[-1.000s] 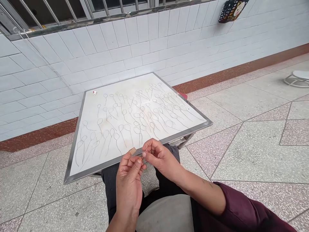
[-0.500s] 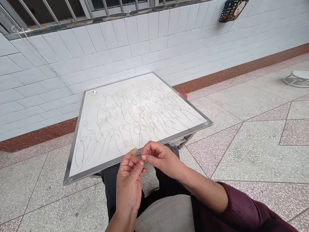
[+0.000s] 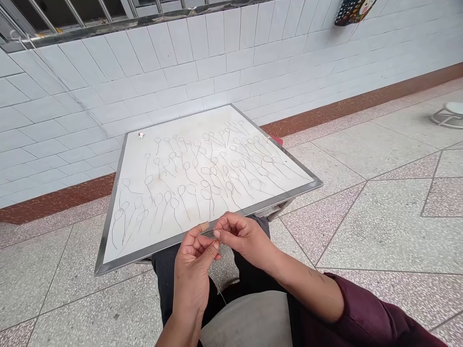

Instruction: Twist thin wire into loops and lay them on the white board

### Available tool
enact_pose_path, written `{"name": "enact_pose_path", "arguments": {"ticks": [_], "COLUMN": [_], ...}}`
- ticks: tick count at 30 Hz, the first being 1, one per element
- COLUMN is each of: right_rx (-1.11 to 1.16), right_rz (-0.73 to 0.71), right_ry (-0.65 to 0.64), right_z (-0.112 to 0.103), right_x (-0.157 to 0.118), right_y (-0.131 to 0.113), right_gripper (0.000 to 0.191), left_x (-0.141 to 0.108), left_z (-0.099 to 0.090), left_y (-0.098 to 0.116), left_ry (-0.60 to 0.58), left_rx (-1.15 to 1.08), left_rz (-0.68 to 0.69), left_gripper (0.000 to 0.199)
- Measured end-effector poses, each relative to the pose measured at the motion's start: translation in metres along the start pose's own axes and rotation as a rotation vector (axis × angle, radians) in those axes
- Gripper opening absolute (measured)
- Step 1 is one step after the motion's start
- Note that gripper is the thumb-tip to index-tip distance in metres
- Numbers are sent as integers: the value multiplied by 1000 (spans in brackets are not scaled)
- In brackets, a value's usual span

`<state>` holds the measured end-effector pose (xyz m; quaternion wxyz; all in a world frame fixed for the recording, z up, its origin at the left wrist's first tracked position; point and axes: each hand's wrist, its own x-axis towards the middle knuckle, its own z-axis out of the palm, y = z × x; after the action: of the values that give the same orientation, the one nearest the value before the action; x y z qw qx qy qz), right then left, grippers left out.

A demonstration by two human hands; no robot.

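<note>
My left hand is closed in a pinch, thumb against fingers, with a tan bandage around one fingertip. My right hand meets it fingertip to fingertip, also pinching. Between them runs a thin strand, whose tail hangs below the left hand over my lap; whether it is wire or thread I cannot tell. Both hands hover just past the near edge of a white table with a metal rim. Many looped strands, each a small ring with a long tail, lie spread across it.
A small white and red object sits at the table's far left corner. Behind stands a white tiled wall with a barred window. A patterned bag hangs on that wall, and a white stool stands at the right.
A strand's tail now shows below my left hand, where none was visible before. Both hands keep their pinch, nearly in place. The camera view has shifted slightly.
</note>
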<state>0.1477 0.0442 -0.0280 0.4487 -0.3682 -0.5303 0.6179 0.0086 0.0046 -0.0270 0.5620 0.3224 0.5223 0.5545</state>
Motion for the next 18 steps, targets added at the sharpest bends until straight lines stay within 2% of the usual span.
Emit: {"name": "enact_pose_path", "arguments": {"ticks": [5,11,18], "right_rx": [-117,-156,-36], "right_rz": [-40,-118,-33], "right_ry": [-3,25,-15], "right_z": [-1,-2,-1], "right_x": [0,2,-1], "right_y": [1,5,4], "right_gripper": [7,6,2], "left_x": [4,4,0], "left_z": [-3,1,8], "left_y": [-3,-3,-4], "left_ry": [-23,-18,69], "left_rx": [-3,-94,-255], "left_rz": [-35,-69,-102], "left_gripper": [50,51,55]}}
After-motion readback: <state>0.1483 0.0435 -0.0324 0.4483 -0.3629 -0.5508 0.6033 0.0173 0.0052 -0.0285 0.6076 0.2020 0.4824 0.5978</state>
